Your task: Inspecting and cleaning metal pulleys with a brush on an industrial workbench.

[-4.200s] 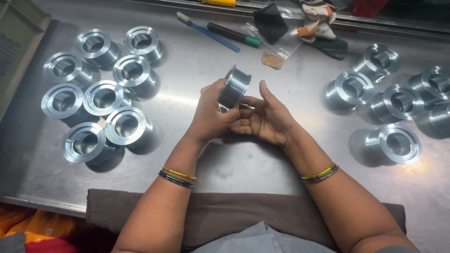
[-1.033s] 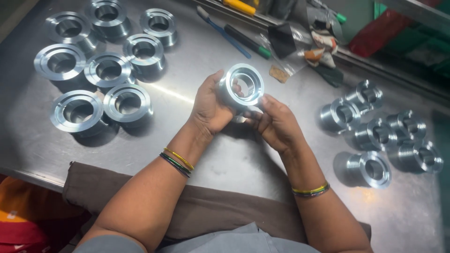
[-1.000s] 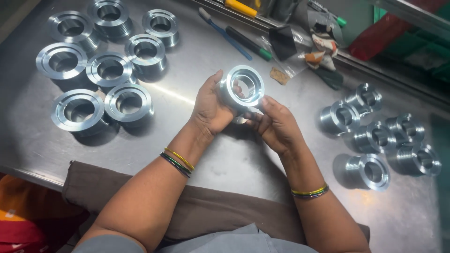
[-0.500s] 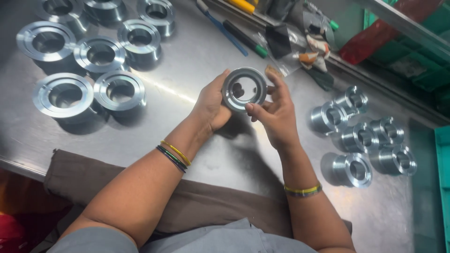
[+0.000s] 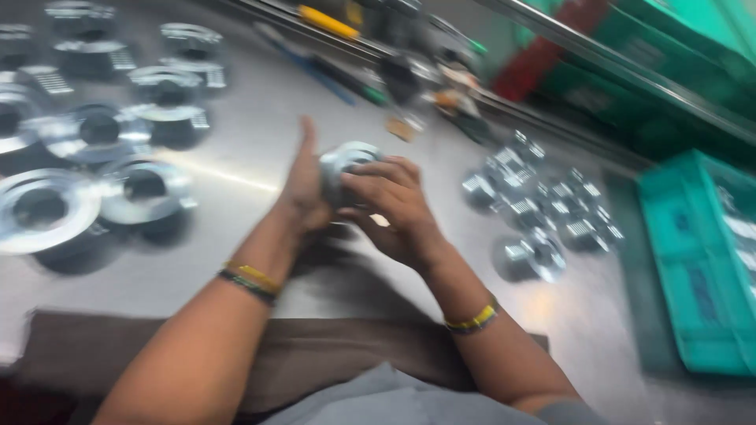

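The head view is motion-blurred. A round machined metal part (image 5: 342,161) with a centre bore sits between my two hands over the steel table (image 5: 260,149). My left hand (image 5: 303,189) presses against its left side with the thumb raised. My right hand (image 5: 394,208) wraps over its top and right side, fingers curled on it. Both wrists wear thin coloured bangles.
Several similar flanged metal parts (image 5: 94,181) stand in a cluster at the left, and several smaller ones (image 5: 543,216) at the right. Pens and small tools (image 5: 354,71) lie along the far edge. A green plastic crate (image 5: 701,260) stands at the right. A brown cloth (image 5: 315,354) drapes the near edge.
The view has swung and blurred. The part has turned from facing the camera to being covered by my right hand's fingers, while both hands stay on it.
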